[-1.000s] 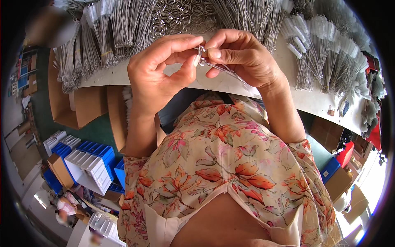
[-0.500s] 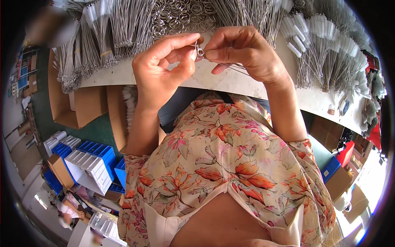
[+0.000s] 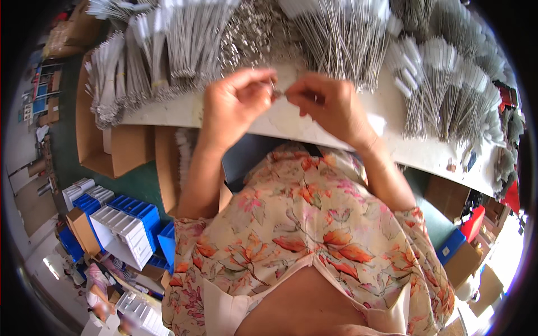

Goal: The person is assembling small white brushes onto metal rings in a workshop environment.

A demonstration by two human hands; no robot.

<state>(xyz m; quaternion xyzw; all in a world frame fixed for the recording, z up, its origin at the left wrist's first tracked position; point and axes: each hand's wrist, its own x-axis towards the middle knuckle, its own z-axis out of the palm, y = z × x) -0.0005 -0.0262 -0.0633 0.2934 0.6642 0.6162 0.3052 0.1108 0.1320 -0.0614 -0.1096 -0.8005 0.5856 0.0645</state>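
Above the near edge of the table, my left hand (image 3: 231, 106) pinches a small metal ring (image 3: 273, 88) between thumb and forefinger. My right hand (image 3: 333, 106) meets it from the right, its thumb and forefinger pinched together close beside the ring. Motion smears the fingertips, so what the right hand grips cannot be made out. Behind the hands lies a heap of loose metal rings (image 3: 252, 36). Bundles of thin wire brushes with pale bristles flank it, one brush bundle (image 3: 193, 42) at the left and another brush bundle (image 3: 342, 45) at the right.
More brushes (image 3: 440, 84) cover the right of the white table (image 3: 280, 120). Open cardboard boxes (image 3: 131, 148) stand below its left edge. Blue and white plastic crates (image 3: 123, 229) are stacked on the floor at the left. Another person (image 3: 98, 291) is at the lower left.
Both hands and the table appear lower in the picture. The thin wires seen under my right hand earlier no longer show. The ring stays between the fingers.
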